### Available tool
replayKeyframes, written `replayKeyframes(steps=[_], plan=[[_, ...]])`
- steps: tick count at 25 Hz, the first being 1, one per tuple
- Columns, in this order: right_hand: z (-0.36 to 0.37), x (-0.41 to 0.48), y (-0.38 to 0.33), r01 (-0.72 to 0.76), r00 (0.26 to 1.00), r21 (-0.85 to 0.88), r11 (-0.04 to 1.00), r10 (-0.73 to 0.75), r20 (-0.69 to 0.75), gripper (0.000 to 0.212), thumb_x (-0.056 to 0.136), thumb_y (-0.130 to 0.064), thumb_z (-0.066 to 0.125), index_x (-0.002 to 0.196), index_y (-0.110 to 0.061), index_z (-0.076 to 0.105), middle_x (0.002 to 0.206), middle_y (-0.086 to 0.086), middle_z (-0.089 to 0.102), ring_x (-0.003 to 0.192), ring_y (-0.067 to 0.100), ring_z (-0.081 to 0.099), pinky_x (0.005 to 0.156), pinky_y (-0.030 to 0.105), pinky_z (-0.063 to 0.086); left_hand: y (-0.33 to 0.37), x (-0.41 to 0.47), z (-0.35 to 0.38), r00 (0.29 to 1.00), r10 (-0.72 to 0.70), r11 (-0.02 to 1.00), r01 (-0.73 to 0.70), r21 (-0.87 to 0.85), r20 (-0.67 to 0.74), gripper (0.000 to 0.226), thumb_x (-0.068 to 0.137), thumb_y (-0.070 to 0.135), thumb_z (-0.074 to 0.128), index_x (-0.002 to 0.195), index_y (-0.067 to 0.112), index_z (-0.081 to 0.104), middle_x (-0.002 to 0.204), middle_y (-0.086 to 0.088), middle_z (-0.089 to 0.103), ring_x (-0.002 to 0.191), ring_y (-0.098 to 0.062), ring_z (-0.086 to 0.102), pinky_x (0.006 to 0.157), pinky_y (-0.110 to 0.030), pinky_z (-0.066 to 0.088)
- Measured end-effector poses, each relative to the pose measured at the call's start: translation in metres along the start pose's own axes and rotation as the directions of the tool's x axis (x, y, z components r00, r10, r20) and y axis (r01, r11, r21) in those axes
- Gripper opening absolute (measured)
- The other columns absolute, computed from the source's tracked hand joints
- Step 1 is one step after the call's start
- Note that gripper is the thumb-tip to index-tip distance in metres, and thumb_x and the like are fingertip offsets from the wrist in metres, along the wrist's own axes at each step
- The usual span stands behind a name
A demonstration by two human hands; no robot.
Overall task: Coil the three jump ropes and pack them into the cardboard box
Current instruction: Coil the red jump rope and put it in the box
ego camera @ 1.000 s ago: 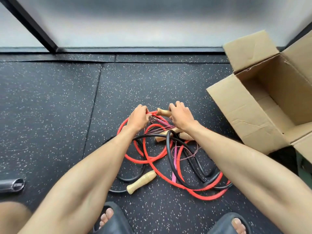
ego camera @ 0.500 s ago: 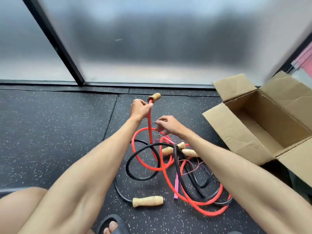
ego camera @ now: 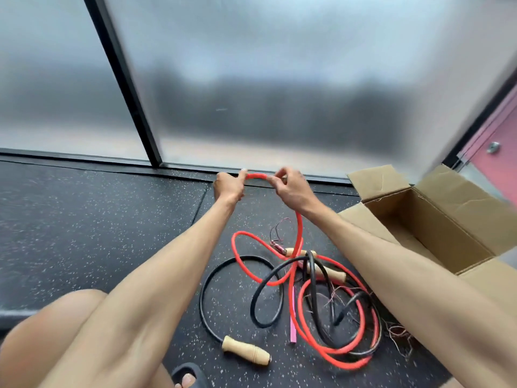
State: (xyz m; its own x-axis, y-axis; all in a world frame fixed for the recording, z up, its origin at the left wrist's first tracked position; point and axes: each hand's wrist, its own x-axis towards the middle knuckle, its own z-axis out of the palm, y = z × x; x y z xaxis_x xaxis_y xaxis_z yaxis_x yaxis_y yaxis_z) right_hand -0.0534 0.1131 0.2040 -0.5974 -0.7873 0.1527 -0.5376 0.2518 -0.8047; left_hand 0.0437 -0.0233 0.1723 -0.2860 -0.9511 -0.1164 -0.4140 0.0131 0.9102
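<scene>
Red rope (ego camera: 300,228), one of three, arches between two raised hands: the left hand (ego camera: 228,187) and the right hand (ego camera: 291,190) each pinch it in curled fingers. The rest of it drops to loops on the floor (ego camera: 84,233). There one black rope (ego camera: 204,289) and one thin, frayed pink rope (ego camera: 293,317) tangle with it, among three wooden handles (ego camera: 246,351). One open cardboard box (ego camera: 419,228) stands just right of the pile.
</scene>
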Motion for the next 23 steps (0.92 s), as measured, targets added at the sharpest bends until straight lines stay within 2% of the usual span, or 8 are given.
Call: replayKeyframes(steps=[3,5,7,9,11,15,19,23], plan=[[-0.024,0.007,-0.034,0.125,0.992,-0.108,0.986,-0.127,-0.016,0.018,0.097,-0.027,0.061,0.088,-0.012,0.064,0.079,0.007,0.069,0.072,0.022,0.061,0.066,0.031,0.043,0.017,-0.021,-0.013,0.988,0.144,0.976,-0.134,0.174,-0.046,0.035,0.093,0.041,0.064,0.090,0.006,0.068,0.096,-0.016,0.073,0.090,-0.028,0.068,0.076,-0.031,0.049],[-0.037,0.008,-0.051,0.210,0.975,-0.172,0.962,-0.218,-0.028,0.020,0.097,-0.028,0.061,0.086,-0.012,0.067,0.070,0.001,0.064,0.066,0.020,0.057,0.064,0.034,0.044,0.033,-0.033,-0.023,0.971,0.223,0.974,-0.219,-0.053,0.082,0.037,0.100,0.035,0.056,0.094,0.000,0.068,0.087,-0.014,0.073,0.075,-0.021,0.069,0.066,-0.024,0.047],[-0.055,0.008,-0.067,0.260,0.953,-0.247,0.934,-0.289,-0.092,0.020,0.097,-0.030,0.059,0.087,-0.015,0.067,0.064,-0.005,0.057,0.064,0.021,0.052,0.062,0.035,0.042,0.049,-0.047,-0.031,0.915,0.251,0.921,-0.126,-0.369,0.315,0.051,0.106,0.036,0.043,0.092,-0.006,0.067,0.068,-0.013,0.071,0.056,-0.020,0.070,0.060,-0.026,0.053],[-0.076,0.010,-0.078,0.273,0.934,-0.273,0.923,-0.322,-0.154,0.019,0.098,-0.032,0.057,0.088,-0.018,0.066,0.060,-0.011,0.053,0.063,0.020,0.050,0.061,0.034,0.039,0.067,-0.058,-0.038,0.859,0.311,0.875,-0.092,-0.474,0.408,0.058,0.107,0.040,0.037,0.090,-0.006,0.068,0.058,-0.011,0.067,0.050,-0.022,0.066,0.056,-0.025,0.054],[-0.092,0.007,-0.080,0.289,0.924,-0.249,0.924,-0.337,-0.181,0.018,0.099,-0.030,0.056,0.088,-0.017,0.063,0.058,-0.008,0.055,0.060,0.020,0.051,0.059,0.035,0.039,0.087,-0.064,-0.044,0.820,0.382,0.862,-0.150,-0.484,0.426,0.057,0.106,0.043,0.037,0.084,0.001,0.068,0.050,-0.004,0.055,0.043,-0.017,0.050,0.046,-0.022,0.041],[-0.099,-0.004,-0.063,0.280,0.930,-0.135,0.951,-0.303,-0.208,0.022,0.103,-0.032,0.051,0.099,-0.012,0.059,0.074,0.005,0.068,0.069,0.020,0.062,0.066,0.033,0.045,0.113,-0.073,-0.050,0.786,0.381,0.883,-0.153,-0.444,0.486,0.047,0.103,0.044,0.047,0.067,0.015,0.053,0.045,0.010,0.030,0.039,-0.007,0.023,0.038,-0.020,0.019],[-0.090,-0.009,-0.023,0.210,0.955,-0.058,0.976,-0.218,-0.200,0.019,0.106,-0.030,0.042,0.112,-0.014,0.051,0.089,0.013,0.068,0.084,0.031,0.065,0.076,0.043,0.050,0.128,-0.075,-0.044,0.737,0.309,0.878,0.021,-0.478,0.601,0.044,0.106,0.034,0.037,0.069,0.014,0.050,0.044,0.009,0.026,0.038,-0.007,0.020,0.042,-0.023,0.013],[-0.084,0.007,0.008,-0.037,0.997,-0.012,0.999,0.036,-0.074,0.020,0.100,-0.013,0.049,0.120,-0.016,0.049,0.095,0.019,0.063,0.081,0.030,0.058,0.078,0.051,0.053,0.141,-0.080,-0.042,0.639,0.330,0.840,0.137,-0.524,0.695,0.032,0.103,0.023,0.036,0.075,0.014,0.050,0.052,0.005,0.030,0.043,-0.009,0.024,0.049,-0.025,0.017]])
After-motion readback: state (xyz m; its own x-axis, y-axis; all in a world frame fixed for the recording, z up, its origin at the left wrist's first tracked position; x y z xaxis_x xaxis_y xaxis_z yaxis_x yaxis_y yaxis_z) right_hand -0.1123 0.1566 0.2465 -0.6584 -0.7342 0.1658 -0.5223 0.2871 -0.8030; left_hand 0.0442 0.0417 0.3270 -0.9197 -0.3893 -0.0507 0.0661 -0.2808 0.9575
